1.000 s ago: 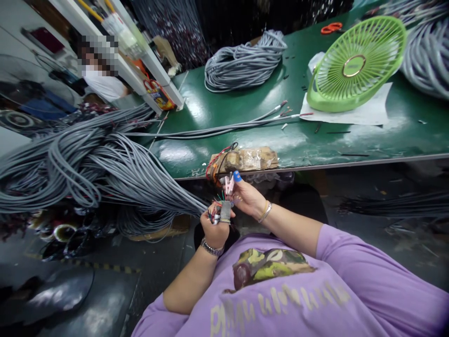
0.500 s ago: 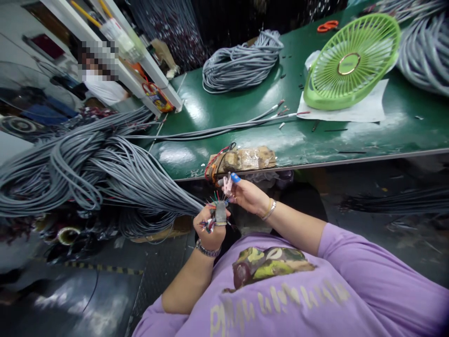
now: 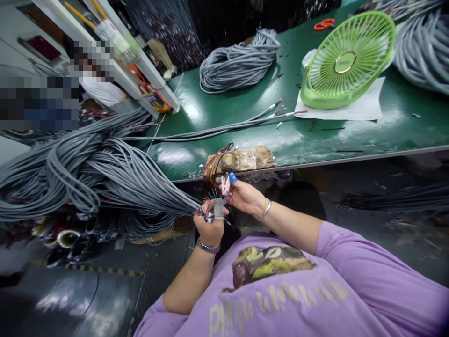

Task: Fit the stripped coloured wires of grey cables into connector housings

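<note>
My left hand (image 3: 209, 228) is closed around the end of a bundle of grey cables (image 3: 171, 189). Thin coloured wires (image 3: 212, 195) fan out above and beside its fingers, and a grey wrap (image 3: 219, 209) shows at the thumb. Close by on the right, my right hand (image 3: 247, 196) has a blue covering on one fingertip. It pinches a small pink clip (image 3: 225, 186), close to the wire ends. Whether the clip touches the wires cannot be made out. Behind it, at the bench edge, lies a taped wooden block (image 3: 249, 159) with red and black leads (image 3: 215, 164).
The green bench (image 3: 217, 112) carries a coil of grey cable (image 3: 238, 63), a green fan (image 3: 347, 61) on paper and orange-handled scissors (image 3: 324, 24). Stripped cable ends (image 3: 277, 110) lie across it. A white post (image 3: 136, 56) stands at left, with a person (image 3: 101, 86) beyond.
The view has shifted slightly. My left hand has turned a little, so more coloured wires show beside its fingers. My right hand keeps the pink clip in nearly the same place.
</note>
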The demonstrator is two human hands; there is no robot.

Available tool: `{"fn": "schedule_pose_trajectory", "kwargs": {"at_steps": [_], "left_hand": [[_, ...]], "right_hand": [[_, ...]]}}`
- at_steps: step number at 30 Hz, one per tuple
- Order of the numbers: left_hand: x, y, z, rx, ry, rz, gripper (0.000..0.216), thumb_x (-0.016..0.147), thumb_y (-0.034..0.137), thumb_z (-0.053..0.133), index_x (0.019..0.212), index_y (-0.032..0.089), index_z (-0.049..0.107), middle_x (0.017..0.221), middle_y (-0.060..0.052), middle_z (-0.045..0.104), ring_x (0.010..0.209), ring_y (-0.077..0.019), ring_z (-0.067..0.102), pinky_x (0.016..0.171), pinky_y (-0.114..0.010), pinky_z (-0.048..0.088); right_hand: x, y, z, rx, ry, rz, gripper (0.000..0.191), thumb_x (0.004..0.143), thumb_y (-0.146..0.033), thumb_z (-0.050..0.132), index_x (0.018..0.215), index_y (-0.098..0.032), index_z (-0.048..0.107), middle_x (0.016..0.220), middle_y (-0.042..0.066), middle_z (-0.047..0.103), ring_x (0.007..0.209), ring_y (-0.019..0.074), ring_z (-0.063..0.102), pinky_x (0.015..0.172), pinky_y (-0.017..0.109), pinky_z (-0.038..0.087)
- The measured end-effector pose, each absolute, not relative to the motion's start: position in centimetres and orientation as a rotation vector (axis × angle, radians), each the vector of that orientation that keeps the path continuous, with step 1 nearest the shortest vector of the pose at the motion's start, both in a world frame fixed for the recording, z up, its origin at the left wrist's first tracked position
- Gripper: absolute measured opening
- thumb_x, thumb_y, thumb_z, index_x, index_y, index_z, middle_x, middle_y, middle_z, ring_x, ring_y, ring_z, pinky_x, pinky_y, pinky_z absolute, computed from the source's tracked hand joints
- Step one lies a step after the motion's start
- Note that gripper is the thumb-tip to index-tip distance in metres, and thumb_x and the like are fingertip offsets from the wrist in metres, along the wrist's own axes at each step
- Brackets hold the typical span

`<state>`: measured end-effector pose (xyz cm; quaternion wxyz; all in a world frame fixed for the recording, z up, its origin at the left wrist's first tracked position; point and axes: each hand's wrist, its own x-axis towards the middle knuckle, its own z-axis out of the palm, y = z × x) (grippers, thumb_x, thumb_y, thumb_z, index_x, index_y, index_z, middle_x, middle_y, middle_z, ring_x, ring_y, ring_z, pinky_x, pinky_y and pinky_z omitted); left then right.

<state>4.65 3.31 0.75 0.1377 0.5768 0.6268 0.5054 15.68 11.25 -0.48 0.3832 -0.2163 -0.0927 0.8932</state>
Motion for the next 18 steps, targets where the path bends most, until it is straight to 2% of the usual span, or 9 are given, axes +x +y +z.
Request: {"fn": "schedule_pose_trajectory", "kwargs": {"at_steps": [11, 18], "left_hand": [[4.83, 3.16, 0.93, 1.696, 1.784, 1.446, 0.031, 0.084, 0.030, 0.057, 0.056, 0.018, 0.061, 0.051, -0.001, 0.063, 0.049, -0.0130, 0.060, 0.055, -0.024, 0.048], [4.51, 3.31, 0.25, 1.659, 1.761, 1.412, 0.031, 0.083, 0.031, 0.057, 0.056, 0.018, 0.061, 0.050, -0.001, 0.062, 0.046, -0.0120, 0.058, 0.053, -0.024, 0.047]], "right_hand": [[15.19, 11.07, -0.28, -0.526, -0.179, 2.231, 0.030, 0.087, -0.042, 0.063, 0.077, -0.013, 0.068, 0.066, 0.002, 0.063, 0.056, 0.0086, 0.050, 0.052, 0.020, 0.037], [14.92, 11.12, -0.60, -0.540, -0.163, 2.224, 0.028, 0.087, -0.040, 0.063, 0.084, -0.014, 0.070, 0.067, 0.002, 0.064, 0.055, 0.0091, 0.048, 0.052, 0.021, 0.036]]}}
